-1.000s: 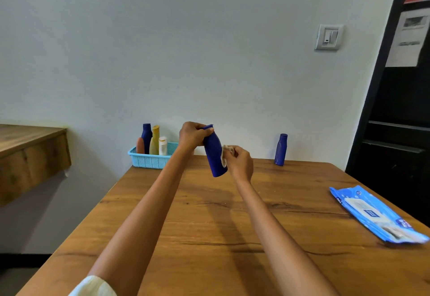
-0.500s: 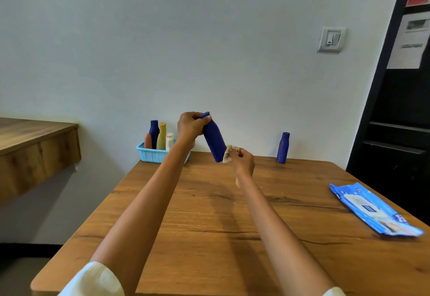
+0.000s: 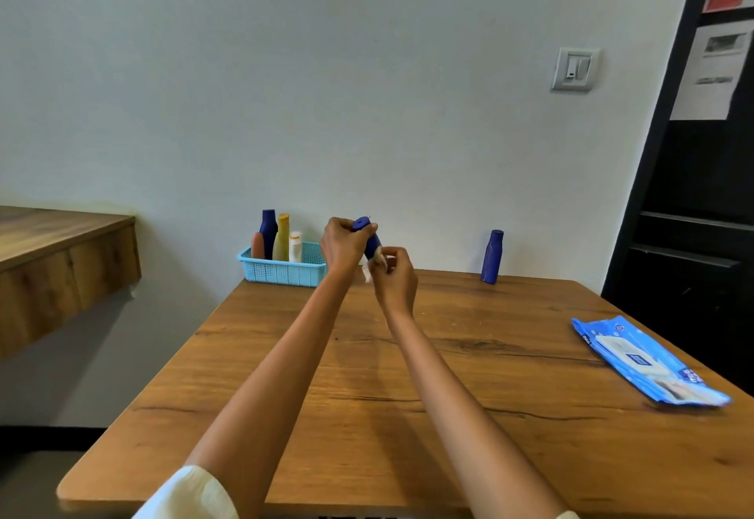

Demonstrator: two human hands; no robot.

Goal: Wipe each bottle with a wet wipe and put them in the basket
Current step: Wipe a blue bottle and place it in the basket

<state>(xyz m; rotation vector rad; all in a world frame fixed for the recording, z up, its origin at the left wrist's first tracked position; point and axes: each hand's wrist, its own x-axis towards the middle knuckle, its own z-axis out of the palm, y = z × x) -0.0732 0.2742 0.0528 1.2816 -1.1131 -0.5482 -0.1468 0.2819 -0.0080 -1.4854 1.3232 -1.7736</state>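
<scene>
From the head camera, the writing on the blue wet-wipe pack (image 3: 644, 359) is sitting too small and blurred to read (a white flap and a dark blue label patch are showing on its face). The pack is lying flat near the right edge of the wooden worktop (image 3: 367, 416).

The left hand (image 3: 342, 245) is gripping a dark blue bottle (image 3: 369, 237) by its cap end, holding it tilted in the air above the far part of the worktop. The right hand (image 3: 393, 273) is pinching a crumpled white wipe (image 3: 373, 267) against the bottle's lower body. The bottle is plain, matte and unlabelled on the side facing us.

A second dark blue bottle (image 3: 491, 256) is standing upright near the far edge. The light blue basket (image 3: 281, 271) at the far left corner is holding four upright bottles (image 3: 276, 237).
</scene>
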